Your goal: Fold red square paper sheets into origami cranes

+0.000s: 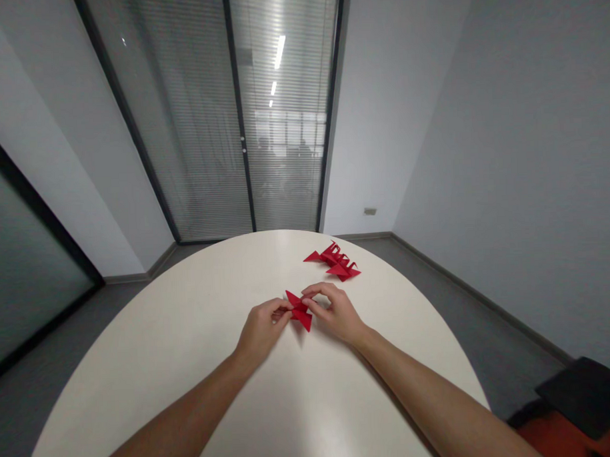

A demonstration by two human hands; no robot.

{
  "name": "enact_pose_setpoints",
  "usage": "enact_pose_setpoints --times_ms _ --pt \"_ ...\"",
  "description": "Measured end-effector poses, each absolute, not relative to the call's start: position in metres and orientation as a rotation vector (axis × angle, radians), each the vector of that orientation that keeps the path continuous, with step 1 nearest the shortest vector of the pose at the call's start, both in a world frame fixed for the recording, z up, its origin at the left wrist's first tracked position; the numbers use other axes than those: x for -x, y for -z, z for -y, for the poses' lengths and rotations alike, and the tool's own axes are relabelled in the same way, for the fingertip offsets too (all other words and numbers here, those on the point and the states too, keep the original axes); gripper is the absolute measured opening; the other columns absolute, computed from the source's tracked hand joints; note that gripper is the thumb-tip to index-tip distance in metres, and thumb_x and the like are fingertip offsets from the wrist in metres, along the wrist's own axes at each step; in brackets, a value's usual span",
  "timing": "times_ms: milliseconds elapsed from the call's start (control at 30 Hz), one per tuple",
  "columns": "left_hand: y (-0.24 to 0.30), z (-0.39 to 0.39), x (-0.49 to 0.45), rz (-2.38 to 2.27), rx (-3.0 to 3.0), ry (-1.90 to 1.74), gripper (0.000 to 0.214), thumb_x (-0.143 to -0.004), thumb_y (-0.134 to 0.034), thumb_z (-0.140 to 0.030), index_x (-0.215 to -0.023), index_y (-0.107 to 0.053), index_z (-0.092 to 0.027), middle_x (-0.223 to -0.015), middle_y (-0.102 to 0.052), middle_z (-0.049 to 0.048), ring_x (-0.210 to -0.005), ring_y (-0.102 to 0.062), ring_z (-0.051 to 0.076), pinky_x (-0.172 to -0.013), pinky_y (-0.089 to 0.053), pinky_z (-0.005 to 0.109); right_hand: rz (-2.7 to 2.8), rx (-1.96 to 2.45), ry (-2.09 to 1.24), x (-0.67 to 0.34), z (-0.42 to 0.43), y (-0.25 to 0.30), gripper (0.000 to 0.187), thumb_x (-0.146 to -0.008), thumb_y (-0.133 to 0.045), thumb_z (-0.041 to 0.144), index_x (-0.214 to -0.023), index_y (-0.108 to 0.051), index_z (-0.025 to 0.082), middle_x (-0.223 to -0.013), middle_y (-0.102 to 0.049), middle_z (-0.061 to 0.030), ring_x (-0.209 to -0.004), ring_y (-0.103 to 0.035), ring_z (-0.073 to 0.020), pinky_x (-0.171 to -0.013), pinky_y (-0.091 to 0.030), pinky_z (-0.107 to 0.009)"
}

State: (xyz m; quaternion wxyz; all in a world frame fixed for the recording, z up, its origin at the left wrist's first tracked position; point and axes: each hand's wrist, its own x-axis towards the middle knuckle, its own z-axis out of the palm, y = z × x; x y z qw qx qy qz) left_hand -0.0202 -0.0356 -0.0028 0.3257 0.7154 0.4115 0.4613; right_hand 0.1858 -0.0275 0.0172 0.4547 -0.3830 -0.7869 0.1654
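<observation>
A red origami crane [301, 315] with its wings spread is held between my two hands, just above the white table. My left hand [262, 325] pinches its left end between thumb and fingers. On the other side, my right hand [334, 312] has thumb and index finger closed on the crane's right end. The fingertips partly cover both ends of the folded paper. Beyond my right hand, several finished red paper cranes [340, 270] stand bunched together in a row.
The round white table [188, 312] reaches out in front of me. Past its far edge are a glass partition with blinds [202, 159] and a grey wall [507, 148]. A black and orange-red chair [591, 395] stands at the lower right, beside the table.
</observation>
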Motion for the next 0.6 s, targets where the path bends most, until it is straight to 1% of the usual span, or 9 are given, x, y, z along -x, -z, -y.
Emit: enact_pose_setpoints --times_ms 100,267,433,533,600 --pt "0.0029 0.0357 0.0200 -1.079 -1.863 -1.212 0.012 -0.083 -0.063 -0.019 -0.089 -0.074 -0.022 -0.091 -0.078 0.0027 -0.081 -0.073 0.019 -0.079 -0.058 0.029 1.895 0.952 -0.473 -0.1841 0.0274 -0.0159 0.011 -0.093 -0.064 0.026 -0.103 -0.068 0.024 -0.097 -0.074 -0.0052 -0.090 -0.069 -0.0214 -0.084 -0.054 -0.036" --pt "0.0026 0.0360 0.0198 -1.115 -1.840 -1.200 0.011 -0.083 -0.063 -0.020 -0.088 -0.072 -0.022 -0.089 -0.077 0.0024 -0.081 -0.072 0.019 -0.078 -0.057 0.029 1.865 0.946 -0.550 -0.1834 0.0270 -0.0139 0.016 -0.091 -0.065 0.023 -0.107 -0.067 0.023 -0.103 -0.074 -0.0049 -0.094 -0.069 -0.0200 -0.088 -0.053 -0.036" --pt "0.0004 0.0371 0.0188 -1.120 -1.808 -1.184 0.010 -0.082 -0.063 -0.022 -0.086 -0.072 -0.021 -0.087 -0.077 0.0027 -0.078 -0.072 0.019 -0.075 -0.056 0.029 1.827 0.941 -0.643 -0.1848 0.0243 -0.0112 0.018 -0.092 -0.065 0.024 -0.110 -0.065 0.023 -0.092 -0.074 -0.0020 -0.089 -0.069 -0.0185 -0.089 -0.052 -0.035" --pt "0.0011 0.0361 0.0191 -1.116 -1.758 -1.204 0.010 -0.081 -0.063 -0.023 -0.087 -0.071 -0.020 -0.087 -0.077 0.0033 -0.078 -0.072 0.019 -0.075 -0.056 0.029 1.802 0.942 -0.684 -0.1846 0.0248 -0.0112 0.024 -0.091 -0.066 0.026 -0.115 -0.064 0.024 -0.101 -0.074 -0.0041 -0.096 -0.068 -0.0192 -0.088 -0.053 -0.035" --pt "0.0026 0.0345 0.0200 -1.125 -1.710 -1.235 0.010 -0.080 -0.063 -0.024 -0.087 -0.070 -0.020 -0.086 -0.076 0.0037 -0.078 -0.072 0.019 -0.075 -0.057 0.029 1.783 0.955 -0.690 -0.1839 0.0262 -0.0116 0.030 -0.091 -0.067 0.027 -0.120 -0.062 0.024 -0.115 -0.072 -0.0065 -0.104 -0.066 -0.0199 -0.087 -0.053 -0.034"
